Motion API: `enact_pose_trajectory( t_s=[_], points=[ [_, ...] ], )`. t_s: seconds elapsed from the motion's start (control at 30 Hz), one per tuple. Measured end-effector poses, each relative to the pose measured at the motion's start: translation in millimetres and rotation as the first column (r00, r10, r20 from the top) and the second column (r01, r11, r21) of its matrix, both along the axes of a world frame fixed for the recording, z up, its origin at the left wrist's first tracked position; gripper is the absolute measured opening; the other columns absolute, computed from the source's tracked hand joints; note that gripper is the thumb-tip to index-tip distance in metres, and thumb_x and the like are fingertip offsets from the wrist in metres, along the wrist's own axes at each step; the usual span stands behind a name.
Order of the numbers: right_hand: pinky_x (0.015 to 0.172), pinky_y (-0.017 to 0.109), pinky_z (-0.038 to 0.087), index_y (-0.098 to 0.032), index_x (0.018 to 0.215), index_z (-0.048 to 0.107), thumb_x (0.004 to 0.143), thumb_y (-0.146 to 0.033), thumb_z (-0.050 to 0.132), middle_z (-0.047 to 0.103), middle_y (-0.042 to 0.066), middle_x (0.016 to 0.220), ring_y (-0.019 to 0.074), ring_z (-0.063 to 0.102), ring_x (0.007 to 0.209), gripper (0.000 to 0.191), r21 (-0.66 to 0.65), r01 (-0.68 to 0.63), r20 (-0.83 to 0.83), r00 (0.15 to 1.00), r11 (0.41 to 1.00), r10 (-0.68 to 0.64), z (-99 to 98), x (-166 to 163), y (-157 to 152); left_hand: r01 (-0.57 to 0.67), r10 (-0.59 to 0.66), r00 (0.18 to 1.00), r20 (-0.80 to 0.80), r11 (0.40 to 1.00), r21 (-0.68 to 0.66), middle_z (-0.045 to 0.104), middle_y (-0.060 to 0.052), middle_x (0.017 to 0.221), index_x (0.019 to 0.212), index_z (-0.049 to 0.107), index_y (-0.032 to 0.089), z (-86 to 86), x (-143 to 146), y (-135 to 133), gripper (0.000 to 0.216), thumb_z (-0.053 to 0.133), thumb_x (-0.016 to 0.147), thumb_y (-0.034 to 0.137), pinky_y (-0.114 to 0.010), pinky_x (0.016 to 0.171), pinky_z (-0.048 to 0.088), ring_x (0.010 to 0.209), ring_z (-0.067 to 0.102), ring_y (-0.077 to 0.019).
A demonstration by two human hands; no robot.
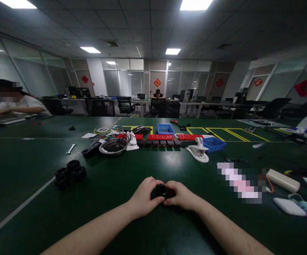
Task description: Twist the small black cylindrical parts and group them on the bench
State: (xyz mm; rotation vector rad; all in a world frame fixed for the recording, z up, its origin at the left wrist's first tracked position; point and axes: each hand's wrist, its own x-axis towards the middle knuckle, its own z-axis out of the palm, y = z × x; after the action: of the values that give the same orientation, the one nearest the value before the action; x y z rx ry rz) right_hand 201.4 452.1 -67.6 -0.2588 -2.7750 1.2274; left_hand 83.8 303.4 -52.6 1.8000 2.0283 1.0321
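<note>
A small black round part with a hollow centre (163, 190) is between my hands, low over the green table in front of me. My left hand (146, 196) grips its left side, thumb at the front and fingers behind. From the right, my right hand (181, 195) pinches it, and its fingers cover that side of the part. Whether it touches the table I cannot tell. To the left sits a cluster of several shiny black round pieces (70, 173), apart from both hands.
Beyond my hands stand a round metal dish (113, 147), a white clip-type base (198, 151), red power strips (160, 137) and blue bins (213, 144). A wrench (70, 149) lies left. On the right are a beige block (283, 180) and cables. A person (12, 102) sits far left.
</note>
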Motion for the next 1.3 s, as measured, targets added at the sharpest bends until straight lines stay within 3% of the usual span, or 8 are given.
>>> enact_pose_trajectory(
  t_s=[0.2, 0.37, 0.43, 0.57, 0.67, 0.77, 1.0, 1.3],
  points=[
    [0.052, 0.021, 0.03, -0.016, 0.071, 0.051, 0.056, -0.033, 0.069, 0.05, -0.002, 0.07, 0.0121, 0.045, 0.063, 0.029, 0.157, 0.176, -0.052, 0.984, 0.972, -0.17, -11.3, -4, -11, -0.202, 0.202, 0.978, 0.045, 0.979, -0.006, 0.052, -0.005, 0.092, 0.1, 0.053, 0.022, -6.9, 15, -1, 0.029, 0.058, 0.072, 0.025, -0.036, 0.08, 0.039, 0.089, 0.048, -0.0221],
    [0.057, 0.025, 0.031, -0.017, 0.068, 0.05, 0.059, -0.039, 0.065, 0.051, 0.0, 0.069, 0.0149, 0.046, 0.064, 0.028, 0.405, 0.287, -0.11, 0.958, 0.868, -0.265, -9.4, -4, -23, -0.185, 0.183, 0.981, 0.064, 0.982, 0.029, 0.052, -0.004, 0.091, 0.099, 0.053, 0.021, -10.7, 9, 1, 0.03, 0.059, 0.07, 0.023, -0.034, 0.078, 0.041, 0.087, 0.049, -0.0208],
    [0.063, 0.028, 0.033, -0.017, 0.076, 0.054, 0.057, -0.046, 0.066, 0.054, 0.003, 0.075, 0.0182, 0.048, 0.071, 0.037, 0.433, 0.282, -0.124, 0.96, 0.856, -0.253, -5.8, -2, -23, -0.119, 0.118, 0.992, 0.054, 0.993, 0.012, 0.052, -0.003, 0.089, 0.099, 0.053, 0.021, -8.9, 3, 2, 0.031, 0.06, 0.069, 0.023, -0.031, 0.073, 0.042, 0.083, 0.049, -0.0195],
    [0.072, 0.03, 0.036, -0.019, 0.103, 0.052, 0.055, -0.044, 0.07, 0.055, 0.004, 0.092, 0.0205, 0.049, 0.084, 0.057, 0.297, 0.101, -0.105, 0.992, 0.95, -0.073, 0.5, 3, -15, 0.033, -0.032, 0.999, 0.034, 0.999, -0.028, 0.051, -0.001, 0.086, 0.103, 0.053, 0.022, -3.7, -9, 3, 0.036, 0.062, 0.069, 0.026, -0.025, 0.065, 0.041, 0.075, 0.048, -0.016],
    [0.069, 0.027, 0.038, -0.018, 0.094, 0.057, 0.06, -0.032, 0.069, 0.055, 0.002, 0.086, 0.018, 0.05, 0.08, 0.038, 0.167, -0.015, -0.042, 0.999, 0.986, 0.022, 2.0, 4, -6, 0.091, -0.089, 0.995, 0.048, 0.995, -0.042, 0.051, 0.0, 0.087, 0.105, 0.053, 0.023, -2.3, -14, 2, 0.037, 0.062, 0.07, 0.027, -0.023, 0.064, 0.039, 0.074, 0.048, -0.0142],
    [0.065, 0.026, 0.038, -0.016, 0.088, 0.059, 0.06, -0.025, 0.07, 0.055, 0.002, 0.082, 0.0169, 0.05, 0.075, 0.032, 0.073, -0.033, -0.002, 0.999, 0.997, 0.033, 1.8, 4, -1, 0.14, -0.135, 0.988, 0.073, 0.988, -0.07, 0.051, 0.0, 0.087, 0.106, 0.053, 0.025, -3.2, -18, 2, 0.038, 0.062, 0.069, 0.026, -0.022, 0.063, 0.038, 0.071, 0.047, -0.0129],
    [0.065, 0.025, 0.036, -0.017, 0.083, 0.061, 0.06, -0.026, 0.07, 0.053, 0.0, 0.079, 0.0159, 0.049, 0.074, 0.027, 0.099, -0.096, -0.022, 0.995, 0.99, 0.099, 2.2, 3, 0, 0.161, -0.152, 0.983, 0.103, 0.983, -0.087, 0.052, 0.001, 0.086, 0.105, 0.055, 0.025, -4.0, -19, 3, 0.038, 0.064, 0.068, 0.025, -0.021, 0.06, 0.035, 0.068, 0.045, -0.012],
    [0.064, 0.024, 0.035, -0.016, 0.078, 0.06, 0.057, -0.025, 0.071, 0.052, -0.001, 0.078, 0.0151, 0.048, 0.073, 0.026, 0.098, -0.073, -0.002, 0.997, 0.993, 0.073, 2.2, 2, 1, 0.134, -0.126, 0.988, 0.086, 0.986, -0.101, 0.048, 0.001, 0.085, 0.102, 0.053, 0.023, 2.0, -14, 0, 0.036, 0.063, 0.068, 0.025, -0.023, 0.064, 0.037, 0.072, 0.046, -0.0135]
  ],
)
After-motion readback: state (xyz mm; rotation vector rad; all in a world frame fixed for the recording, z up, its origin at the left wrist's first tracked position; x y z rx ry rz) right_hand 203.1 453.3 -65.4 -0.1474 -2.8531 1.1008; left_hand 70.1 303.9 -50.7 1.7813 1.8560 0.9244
